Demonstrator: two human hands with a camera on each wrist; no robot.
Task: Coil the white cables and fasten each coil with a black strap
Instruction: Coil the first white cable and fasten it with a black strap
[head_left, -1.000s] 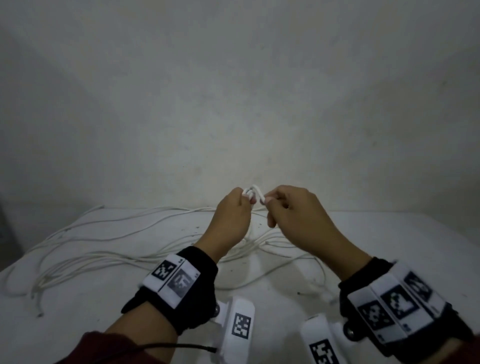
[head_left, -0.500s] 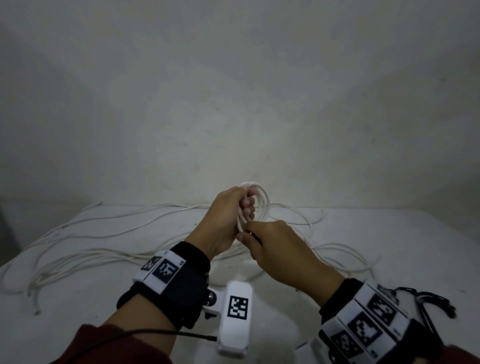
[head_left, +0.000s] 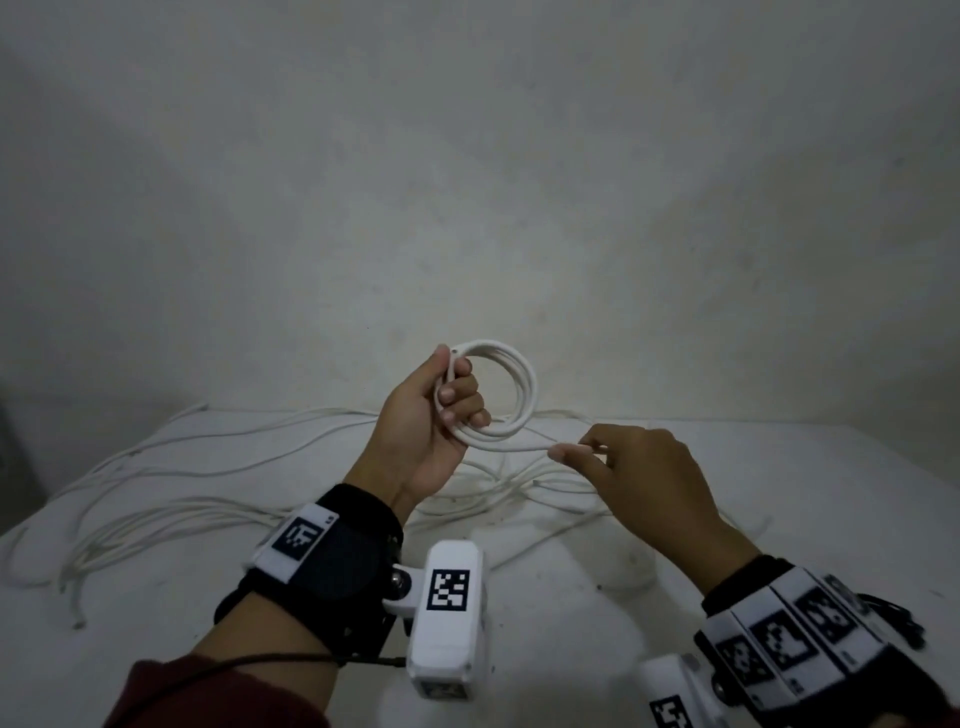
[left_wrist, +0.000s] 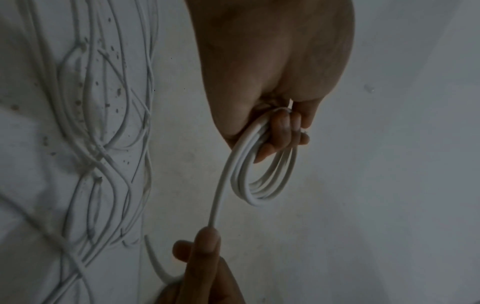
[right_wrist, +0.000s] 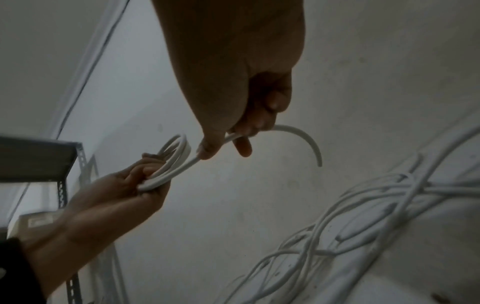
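Observation:
My left hand (head_left: 447, 400) grips a small coil of white cable (head_left: 522, 389) of several loops, raised above the table; the same coil (left_wrist: 262, 181) hangs below the curled fingers in the left wrist view. The cable's tail runs from the coil to my right hand (head_left: 576, 451), which pinches it between thumb and forefinger. In the right wrist view the free end (right_wrist: 309, 142) curves out past the pinching fingers. Black straps (head_left: 893, 621) lie on the table at the far right, partly hidden behind my right wrist.
Several loose white cables (head_left: 171, 514) sprawl over the white table (head_left: 571, 623) from the left edge to the middle. A plain wall stands close behind the table. A grey metal shelf (right_wrist: 39, 158) shows at the left in the right wrist view.
The hands have drawn apart: the left has lifted with a wider coil, and the right has slid out rightward along the tail and now pinches it near the end.

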